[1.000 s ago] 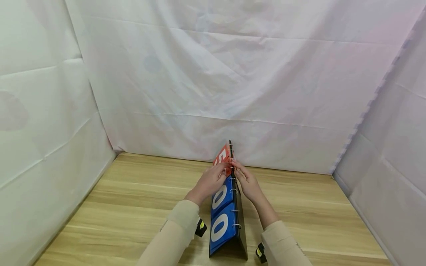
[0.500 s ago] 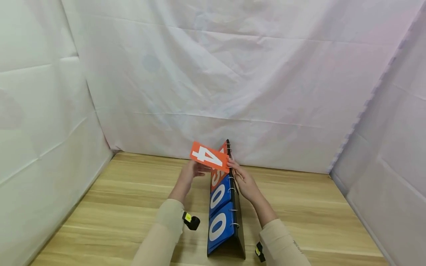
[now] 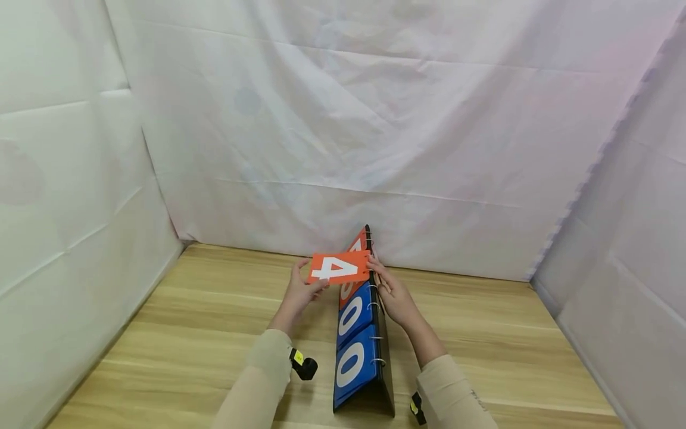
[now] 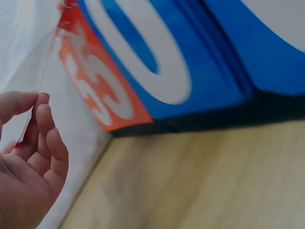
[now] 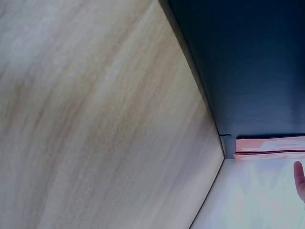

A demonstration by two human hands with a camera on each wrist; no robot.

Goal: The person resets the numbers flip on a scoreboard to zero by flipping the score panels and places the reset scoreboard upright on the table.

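An orange "4" card (image 3: 340, 267) of the flip scoreboard (image 3: 358, 351) is pinched by the left hand (image 3: 300, 290), while its ringed top edge is touched by the right hand (image 3: 395, 294).

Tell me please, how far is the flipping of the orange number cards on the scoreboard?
In hand: the left hand pinches the lifted orange "4" card, mid-flip; the right hand rests at the black tabletop scoreboard's rings. The two blue "0" cards lie flat. What is left cannot be told.
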